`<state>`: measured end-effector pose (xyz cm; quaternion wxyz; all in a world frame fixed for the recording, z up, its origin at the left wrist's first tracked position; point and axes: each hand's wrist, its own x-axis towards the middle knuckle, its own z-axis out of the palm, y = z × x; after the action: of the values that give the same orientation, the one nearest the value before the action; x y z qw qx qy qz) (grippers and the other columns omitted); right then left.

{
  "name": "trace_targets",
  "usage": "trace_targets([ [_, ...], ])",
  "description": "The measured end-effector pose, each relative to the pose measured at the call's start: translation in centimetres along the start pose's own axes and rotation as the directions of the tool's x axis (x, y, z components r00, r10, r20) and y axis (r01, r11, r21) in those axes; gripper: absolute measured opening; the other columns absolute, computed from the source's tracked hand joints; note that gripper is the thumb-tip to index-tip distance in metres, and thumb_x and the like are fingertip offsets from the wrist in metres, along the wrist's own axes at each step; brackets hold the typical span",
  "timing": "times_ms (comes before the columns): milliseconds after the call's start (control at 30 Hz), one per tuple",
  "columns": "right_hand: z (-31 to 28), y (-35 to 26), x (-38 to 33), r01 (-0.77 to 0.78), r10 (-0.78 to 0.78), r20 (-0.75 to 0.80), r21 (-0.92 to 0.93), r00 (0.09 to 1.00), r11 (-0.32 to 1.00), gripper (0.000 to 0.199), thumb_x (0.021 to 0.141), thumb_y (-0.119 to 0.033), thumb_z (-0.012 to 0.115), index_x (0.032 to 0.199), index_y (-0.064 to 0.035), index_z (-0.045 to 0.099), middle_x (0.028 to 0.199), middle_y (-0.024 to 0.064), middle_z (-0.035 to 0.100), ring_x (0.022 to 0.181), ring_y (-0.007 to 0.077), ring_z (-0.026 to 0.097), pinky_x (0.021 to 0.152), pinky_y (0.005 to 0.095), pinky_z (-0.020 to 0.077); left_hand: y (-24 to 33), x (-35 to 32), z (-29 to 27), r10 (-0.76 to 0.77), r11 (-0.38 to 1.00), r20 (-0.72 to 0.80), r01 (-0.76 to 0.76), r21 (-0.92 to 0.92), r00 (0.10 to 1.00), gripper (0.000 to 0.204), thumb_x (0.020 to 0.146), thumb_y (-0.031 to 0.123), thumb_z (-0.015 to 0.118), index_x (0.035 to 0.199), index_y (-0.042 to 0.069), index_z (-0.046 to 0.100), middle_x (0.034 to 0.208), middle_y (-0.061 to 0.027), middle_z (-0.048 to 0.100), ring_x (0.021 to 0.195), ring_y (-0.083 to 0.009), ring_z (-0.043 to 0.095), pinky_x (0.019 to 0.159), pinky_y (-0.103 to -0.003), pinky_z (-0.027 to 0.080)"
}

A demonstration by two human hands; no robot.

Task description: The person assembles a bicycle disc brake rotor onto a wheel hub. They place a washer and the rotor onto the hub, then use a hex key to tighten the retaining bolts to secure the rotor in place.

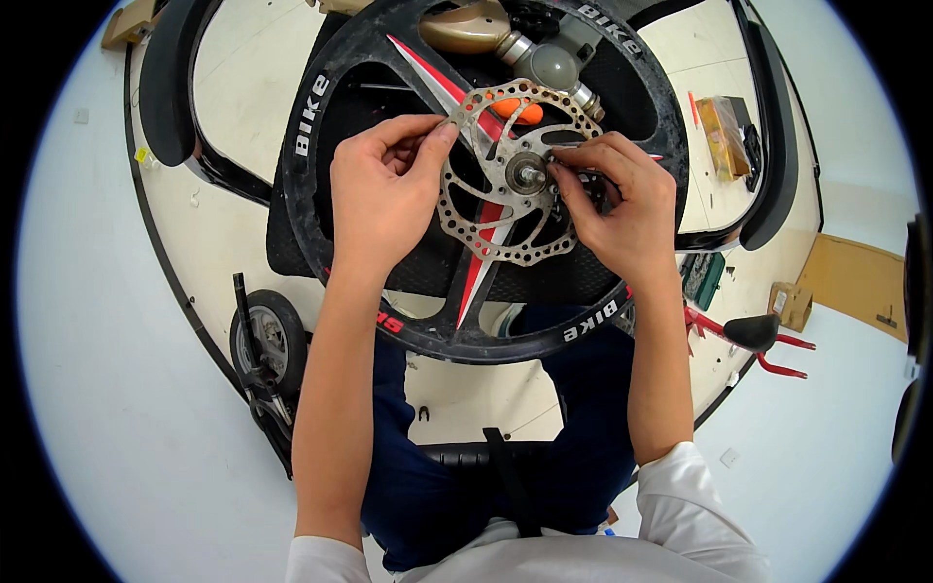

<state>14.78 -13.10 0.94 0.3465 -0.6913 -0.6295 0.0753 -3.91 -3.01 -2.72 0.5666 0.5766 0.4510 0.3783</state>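
Note:
A silver perforated brake disc [507,251] lies at the centre of a black bicycle wheel [309,185] with red and white spokes. The threaded axle [532,177] sticks up through the middle of the disc. My left hand [387,189] is closed, thumb and finger pinching the disc's left upper edge. Beside the axle, my right hand [627,204] holds its thumb and fingertips close together over the disc's inner ring. Whatever sits between those fingertips is too small and covered to make out.
The wheel rests on a black chair seat [282,238] between two armrests [173,87]. Behind the spokes lie a bronze and grey metal tool [554,66] and an orange piece [530,114]. A small wheel [277,340] stands at left, a red frame [714,325] at right.

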Motion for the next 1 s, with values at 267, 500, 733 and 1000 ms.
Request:
trace_targets([
  [267,0.5,0.2,0.1,-0.043,0.044,0.009,-0.025,0.999,0.999,0.014,0.08,-0.006,0.076,0.091,-0.0007,0.069,0.082,0.0097,0.066,0.07,0.0246,0.066,0.061,0.0327,0.0512,0.0,0.0,0.1,0.008,1.0,-0.003,-0.008,0.001,1.0,0.019,0.092,0.011,0.072,0.099,-0.007,0.074,0.07,-0.0001,0.065,0.061,-0.0026,0.053,0.055,-0.02,0.042],
  [500,-0.1,-0.1,0.2,-0.05,0.049,0.027,0.048,0.998,0.998,0.013,0.079,-0.007,0.077,0.09,-0.0016,0.072,0.08,0.0094,0.067,0.067,0.0208,0.065,0.059,0.0299,0.0493,0.2,0.0,0.1,-0.003,1.0,-0.001,0.003,0.016,1.0,0.019,0.092,0.011,0.072,0.098,-0.007,0.073,0.069,-0.0002,0.065,0.061,-0.003,0.053,0.054,-0.02,0.042],
  [733,0.4,0.7,-0.2,-0.06,0.061,-0.031,0.025,0.998,0.998,0.009,0.086,-0.007,0.074,0.094,-0.0029,0.075,0.074,0.0008,0.064,0.057,0.0051,0.049,0.049,0.0218,0.0306,0.3,-0.1,0.2,-0.016,1.0,0.005,0.016,0.012,1.0,0.02,0.092,0.011,0.072,0.099,-0.007,0.073,0.07,-0.0004,0.065,0.061,-0.0031,0.054,0.055,-0.02,0.042],
  [1000,-3.4,3.6,-3.4,-0.483,0.487,0.045,0.239,0.872,0.842,0.011,0.084,-0.008,0.072,0.089,0.0016,0.071,0.057,-0.0056,0.049,0.049,-0.0007,0.034,0.046,0.0213,0.0234,0.3,0.0,0.0,-0.008,1.0,0.004,0.008,0.009,1.0,0.02,0.092,0.011,0.072,0.099,-0.007,0.073,0.071,0.0004,0.064,0.062,-0.0028,0.053,0.055,-0.02,0.041],
])
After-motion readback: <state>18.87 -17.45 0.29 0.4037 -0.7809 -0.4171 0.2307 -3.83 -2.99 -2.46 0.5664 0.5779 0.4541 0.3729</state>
